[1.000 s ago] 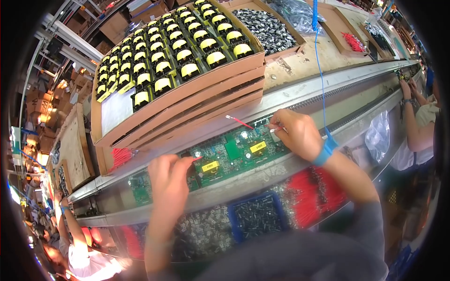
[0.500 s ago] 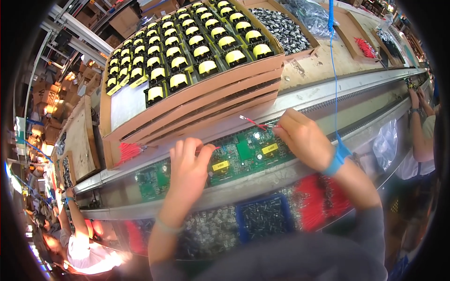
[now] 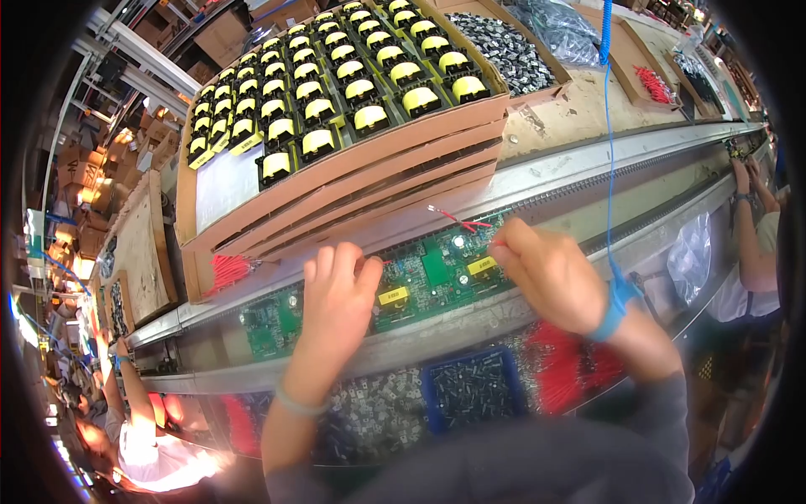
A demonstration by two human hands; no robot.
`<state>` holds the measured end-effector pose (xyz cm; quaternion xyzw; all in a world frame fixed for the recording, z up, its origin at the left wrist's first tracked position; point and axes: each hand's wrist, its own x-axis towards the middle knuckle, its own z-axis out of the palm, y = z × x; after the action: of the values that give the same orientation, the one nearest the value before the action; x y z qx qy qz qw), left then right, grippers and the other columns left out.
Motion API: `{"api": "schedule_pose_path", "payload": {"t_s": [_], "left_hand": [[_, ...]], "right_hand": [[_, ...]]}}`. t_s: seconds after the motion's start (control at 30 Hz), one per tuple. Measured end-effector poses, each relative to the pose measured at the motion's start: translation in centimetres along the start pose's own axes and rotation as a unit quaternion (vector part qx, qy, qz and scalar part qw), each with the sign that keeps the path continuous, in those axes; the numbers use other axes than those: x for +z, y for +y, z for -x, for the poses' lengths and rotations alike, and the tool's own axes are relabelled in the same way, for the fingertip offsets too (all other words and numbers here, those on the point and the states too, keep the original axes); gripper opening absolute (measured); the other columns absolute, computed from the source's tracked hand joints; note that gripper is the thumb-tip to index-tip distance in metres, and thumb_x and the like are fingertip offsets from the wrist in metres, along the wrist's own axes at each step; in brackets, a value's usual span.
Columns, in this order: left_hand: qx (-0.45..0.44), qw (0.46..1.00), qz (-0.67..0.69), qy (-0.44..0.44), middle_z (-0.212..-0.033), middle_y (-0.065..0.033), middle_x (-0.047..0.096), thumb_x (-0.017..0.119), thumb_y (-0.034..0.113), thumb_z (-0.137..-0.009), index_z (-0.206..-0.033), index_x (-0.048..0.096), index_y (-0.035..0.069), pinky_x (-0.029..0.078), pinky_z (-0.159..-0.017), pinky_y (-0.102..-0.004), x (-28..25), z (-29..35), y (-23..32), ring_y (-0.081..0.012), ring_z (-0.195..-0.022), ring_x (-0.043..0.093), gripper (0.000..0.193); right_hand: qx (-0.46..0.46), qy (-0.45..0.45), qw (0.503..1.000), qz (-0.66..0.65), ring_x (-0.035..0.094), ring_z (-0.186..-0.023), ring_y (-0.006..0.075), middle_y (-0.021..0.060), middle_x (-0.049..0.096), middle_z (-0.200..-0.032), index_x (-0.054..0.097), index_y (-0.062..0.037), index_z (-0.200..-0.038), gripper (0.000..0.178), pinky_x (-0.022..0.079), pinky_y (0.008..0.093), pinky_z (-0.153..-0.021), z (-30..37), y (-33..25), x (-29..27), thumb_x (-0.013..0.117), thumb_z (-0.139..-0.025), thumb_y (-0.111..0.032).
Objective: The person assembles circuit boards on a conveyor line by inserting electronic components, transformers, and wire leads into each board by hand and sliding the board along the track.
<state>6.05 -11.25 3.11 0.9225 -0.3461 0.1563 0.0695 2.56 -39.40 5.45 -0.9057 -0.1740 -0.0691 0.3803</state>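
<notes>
Green circuit boards [image 3: 436, 265] with yellow block parts lie in a row on the metal rail track in front of me. My left hand [image 3: 340, 290] is over the left part of these boards, fingers closed in a pinch; a bit of red wire [image 3: 386, 263] shows at its fingertips. At the boards' right end, my right hand [image 3: 554, 279], with a blue wrist strap [image 3: 617, 309], pinches a red wire at its fingertips. Just left of it, a red wire lead [image 3: 457, 221] with a metal terminal sticks up from the board's far edge. The palms hide parts of the boards.
Stacked cardboard trays [image 3: 353, 189] of yellow-and-black coil parts stand behind the track. Nearer me are a blue bin [image 3: 426, 395] of small metal parts and red wires [image 3: 558, 370]. A blue cord [image 3: 610, 160] runs to my strap. Other people's hands [image 3: 747, 181] work at both sides.
My right hand has moved down and slightly right, away from the upright red lead. My left hand has barely shifted.
</notes>
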Motion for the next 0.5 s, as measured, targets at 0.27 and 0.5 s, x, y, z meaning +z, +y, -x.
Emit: {"api": "schedule_pose_path", "payload": {"t_s": [0.27, 0.5], "left_hand": [[0.020, 0.999, -0.018, -0.017, -0.093, -0.0071, 0.051, 0.066, 0.006, -0.071, -0.094, 0.067, 0.005, 0.040, -0.077, -0.0378, -0.6, -0.6, 0.4, -0.0259, -0.090, 0.051, 0.022], [0.036, 0.996, -0.084, 0.016, -0.093, -0.0050, 0.053, 0.066, 0.014, -0.072, -0.088, 0.066, 0.010, 0.038, -0.086, -0.0398, 1.0, -1.3, 0.3, -0.0232, -0.093, 0.053, 0.016]], "right_hand": [[-0.080, 0.003, 0.997, -0.017, 0.064, -0.082, 0.0351, 0.0147, 0.057, -0.090, 0.067, 0.0003, -0.109, 0.021, 0.053, 0.0453, -0.068, -0.7, -1.1, 0.6, 0.071, -0.089, -0.005], [-0.092, 0.006, 0.992, -0.086, 0.067, -0.078, 0.0334, 0.0155, 0.064, -0.085, 0.068, -0.0012, -0.102, 0.017, 0.054, 0.0404, -0.066, -2.2, -0.8, 3.1, 0.074, -0.085, -0.004]]}}
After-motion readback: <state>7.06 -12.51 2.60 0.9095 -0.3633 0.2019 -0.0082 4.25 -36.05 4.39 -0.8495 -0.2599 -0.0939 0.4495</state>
